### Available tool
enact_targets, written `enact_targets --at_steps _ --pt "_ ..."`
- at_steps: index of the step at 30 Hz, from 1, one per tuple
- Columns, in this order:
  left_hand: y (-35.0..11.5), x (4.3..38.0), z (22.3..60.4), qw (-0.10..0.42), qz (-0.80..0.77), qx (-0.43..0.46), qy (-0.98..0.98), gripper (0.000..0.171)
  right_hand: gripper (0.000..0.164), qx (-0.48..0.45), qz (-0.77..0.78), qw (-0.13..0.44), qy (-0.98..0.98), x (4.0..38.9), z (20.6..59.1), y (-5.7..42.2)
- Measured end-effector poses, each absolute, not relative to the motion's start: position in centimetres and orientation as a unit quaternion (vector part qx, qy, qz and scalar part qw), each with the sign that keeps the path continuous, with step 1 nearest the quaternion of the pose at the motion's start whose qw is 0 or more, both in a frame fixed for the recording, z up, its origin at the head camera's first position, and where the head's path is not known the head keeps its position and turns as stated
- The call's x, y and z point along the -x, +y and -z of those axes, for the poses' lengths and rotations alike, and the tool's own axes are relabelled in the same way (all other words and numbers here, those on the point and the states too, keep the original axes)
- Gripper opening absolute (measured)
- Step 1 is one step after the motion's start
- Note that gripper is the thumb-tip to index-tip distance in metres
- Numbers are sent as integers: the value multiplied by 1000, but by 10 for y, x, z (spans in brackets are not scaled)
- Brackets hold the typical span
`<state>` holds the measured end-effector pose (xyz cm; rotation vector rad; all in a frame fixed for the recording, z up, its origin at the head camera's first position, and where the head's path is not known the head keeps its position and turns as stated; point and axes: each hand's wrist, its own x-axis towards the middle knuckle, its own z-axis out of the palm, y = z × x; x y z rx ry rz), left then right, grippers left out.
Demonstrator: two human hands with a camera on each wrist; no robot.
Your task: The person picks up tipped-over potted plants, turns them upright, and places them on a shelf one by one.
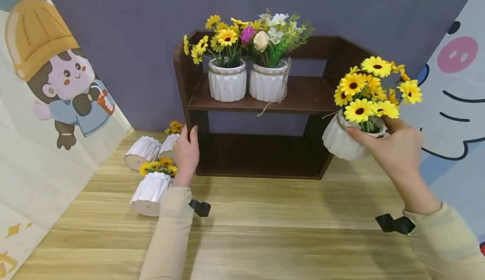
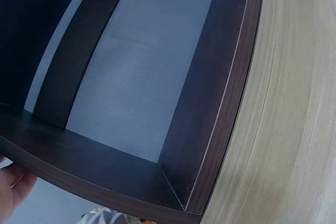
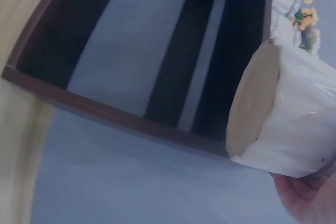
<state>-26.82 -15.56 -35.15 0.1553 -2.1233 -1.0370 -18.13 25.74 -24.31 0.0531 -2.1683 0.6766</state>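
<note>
My right hand [image 1: 398, 149] grips a white fluted flowerpot [image 1: 342, 139] of yellow daisy-like flowers [image 1: 363, 88] by its rim, the thumb over the near side. The pot tilts in front of the right end of a dark brown two-tier shelf [image 1: 254, 107]. In the right wrist view, the flat base of that flowerpot [image 3: 254, 103] faces the camera. My left hand [image 1: 186, 156] holds the front edge of the shelf's left side panel, low down. In the left wrist view, fingers [image 2: 21, 187] show along the outside of the panel.
Two potted flower arrangements, one yellow [image 1: 227, 80] and one mixed [image 1: 268, 82], stand on the upper tier's left half. Left of the shelf, three white pots [image 1: 150, 191] lie tipped on the wooden table [image 1: 265, 229]. A dark wall [image 1: 144, 52] stands behind.
</note>
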Motion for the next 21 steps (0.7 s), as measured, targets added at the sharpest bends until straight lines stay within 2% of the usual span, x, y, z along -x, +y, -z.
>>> enact_targets --at_steps 6,13,15,21 --pt "-156 266 356 382 409 -63 -826 35 54 -22 -275 373 -886 182 224 245" --pt "-156 267 353 377 411 -57 -828 37 45 -28 -265 377 -887 193 200 231" --pt "-156 268 352 377 415 -55 -826 39 48 -29 -270 368 -889 197 192 227" --pt "-156 270 352 382 409 -51 -827 36 72 -3 -293 315 -903 207 173 216"
